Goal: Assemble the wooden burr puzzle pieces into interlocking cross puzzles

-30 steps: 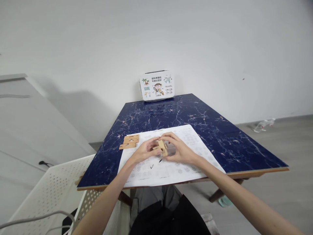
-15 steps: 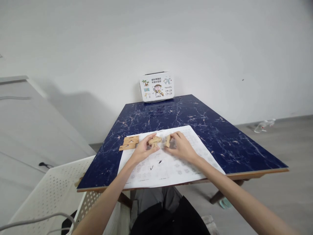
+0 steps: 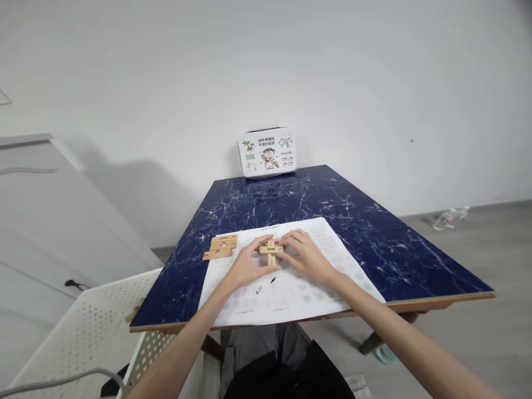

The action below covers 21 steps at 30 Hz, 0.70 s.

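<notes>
Head camera looks down on both hands meeting over a printed paper sheet (image 3: 291, 299) near the front edge of the tabletop (image 3: 374, 233). The left hand (image 3: 245, 265) and right hand (image 3: 307, 257) each pinch one side of a small wooden cross (image 3: 270, 250). Their fingertips close on it from nine and three o'clock, which steadies the crossed pieces low over the sheet. It may be resting on the paper, but it is too small to tell. Spare wooden pieces (image 3: 220, 246) lie at nine o'clock of the cross, just off the sheet's corner, within easy reach. A picture-printed box (image 3: 266, 152) stands at twelve o'clock against the wall.
</notes>
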Each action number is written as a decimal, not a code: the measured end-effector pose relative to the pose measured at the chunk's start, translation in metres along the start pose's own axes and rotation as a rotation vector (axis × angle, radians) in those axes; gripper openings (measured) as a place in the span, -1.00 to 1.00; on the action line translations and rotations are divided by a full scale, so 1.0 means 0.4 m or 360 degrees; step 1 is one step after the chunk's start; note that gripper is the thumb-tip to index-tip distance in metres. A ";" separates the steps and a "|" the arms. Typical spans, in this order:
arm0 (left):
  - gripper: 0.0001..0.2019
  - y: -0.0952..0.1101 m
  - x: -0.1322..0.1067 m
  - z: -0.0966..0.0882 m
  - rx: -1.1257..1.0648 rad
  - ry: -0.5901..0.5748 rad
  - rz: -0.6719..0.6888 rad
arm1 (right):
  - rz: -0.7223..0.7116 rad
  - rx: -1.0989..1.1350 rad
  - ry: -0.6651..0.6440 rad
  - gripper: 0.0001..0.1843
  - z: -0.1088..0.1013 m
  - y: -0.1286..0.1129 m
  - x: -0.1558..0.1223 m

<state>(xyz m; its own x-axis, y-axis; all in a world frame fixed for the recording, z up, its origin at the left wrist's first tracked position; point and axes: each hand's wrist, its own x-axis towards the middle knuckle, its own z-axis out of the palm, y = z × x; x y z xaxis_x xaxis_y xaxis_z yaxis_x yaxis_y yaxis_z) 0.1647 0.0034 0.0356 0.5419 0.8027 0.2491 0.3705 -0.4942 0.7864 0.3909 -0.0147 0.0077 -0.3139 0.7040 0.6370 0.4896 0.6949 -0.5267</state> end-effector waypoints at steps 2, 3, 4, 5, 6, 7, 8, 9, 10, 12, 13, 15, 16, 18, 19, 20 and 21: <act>-0.26 0.002 0.000 0.001 0.0027 0.0002 0.0016 | -0.0025 0.0041 -0.0006 -0.84 -0.001 -0.005 0.001; -0.27 0.003 0.000 0.002 0.0043 0.0015 0.0023 | -0.0027 0.0077 -0.0012 -0.85 -0.002 -0.007 0.002; -0.27 0.002 0.001 0.003 0.0063 0.0033 0.0025 | -0.0015 0.0118 -0.0015 -0.86 -0.003 -0.010 0.002; -0.28 -0.001 0.002 0.003 0.0089 0.0055 0.0016 | 0.0016 0.0163 -0.0012 -0.86 -0.004 -0.011 0.002; -0.28 -0.004 0.003 0.004 0.0119 0.0076 -0.0005 | 0.0067 0.0209 0.0003 -0.85 -0.005 -0.012 0.003; -0.27 -0.008 0.004 0.005 0.0152 0.0099 -0.0033 | 0.0133 0.0255 0.0036 -0.84 -0.006 -0.012 0.004; -0.27 -0.013 0.006 0.007 0.0185 0.0118 -0.0062 | 0.0208 0.0300 0.0084 -0.82 -0.007 -0.010 0.005; -0.27 -0.019 0.007 0.008 0.0213 0.0133 -0.0087 | 0.0282 0.0348 0.0140 -0.79 -0.007 -0.007 0.007; -0.27 -0.026 0.008 0.009 0.0237 0.0143 -0.0103 | 0.0353 0.0396 0.0196 -0.76 -0.009 -0.004 0.009; -0.25 -0.038 0.008 0.012 0.0281 0.0156 -0.0121 | 0.0492 0.0448 0.0282 -0.70 -0.012 0.005 0.012; -0.24 -0.043 0.008 0.013 0.0307 0.0156 -0.0127 | 0.0570 0.0428 0.0305 -0.67 -0.014 0.009 0.013; -0.24 -0.051 0.006 0.014 0.0374 0.0145 -0.0135 | 0.0718 0.0324 0.0325 -0.63 -0.017 0.016 0.014; -0.25 -0.053 0.005 0.015 0.0412 0.0134 -0.0135 | 0.0774 0.0263 0.0326 -0.62 -0.019 0.018 0.013; -0.29 -0.054 0.003 0.016 0.0480 0.0107 -0.0126 | 0.0831 0.0166 0.0306 -0.61 -0.018 0.022 0.010; -0.30 -0.053 0.003 0.017 0.0506 0.0097 -0.0120 | 0.0837 0.0131 0.0283 -0.61 -0.016 0.024 0.007; -0.31 -0.052 0.003 0.017 0.0526 0.0088 -0.0116 | 0.0839 0.0087 0.0249 -0.62 -0.012 0.025 0.005; -0.31 -0.051 0.003 0.017 0.0541 0.0079 -0.0113 | 0.0838 0.0037 0.0211 -0.63 -0.008 0.026 0.003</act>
<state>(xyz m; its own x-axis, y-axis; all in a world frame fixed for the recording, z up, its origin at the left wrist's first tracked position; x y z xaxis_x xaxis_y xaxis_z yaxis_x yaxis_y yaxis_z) 0.1629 0.0120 0.0159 0.4713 0.8502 0.2344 0.6405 -0.5127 0.5718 0.3981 -0.0070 0.0047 0.0751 0.9343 0.3484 0.5343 0.2573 -0.8052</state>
